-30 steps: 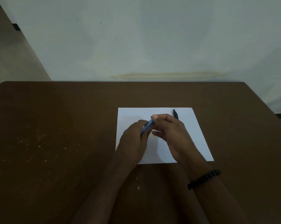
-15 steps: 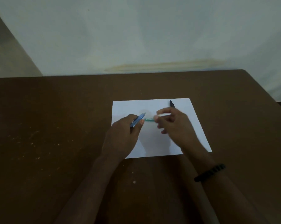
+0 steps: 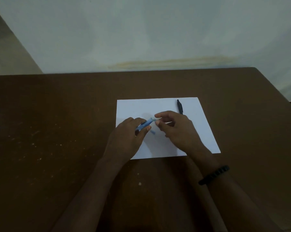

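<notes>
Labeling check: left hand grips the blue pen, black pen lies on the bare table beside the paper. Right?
No: head view shows the black pen lying on the white paper, near its far right corner. Left hand does grip the blue pen.

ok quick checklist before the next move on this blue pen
1. Left hand grips the blue pen barrel: ok.
2. Right hand pinches the refill at the barrel's open end: ok.
3. Refill lined up with the barrel's bore: cannot tell, too dim and small.
4. Small blue piece lies loose on the sheet of paper, beside the barrel: ok.
5. Black pen lies on the sheet's far side, away from the barrel: ok.
</notes>
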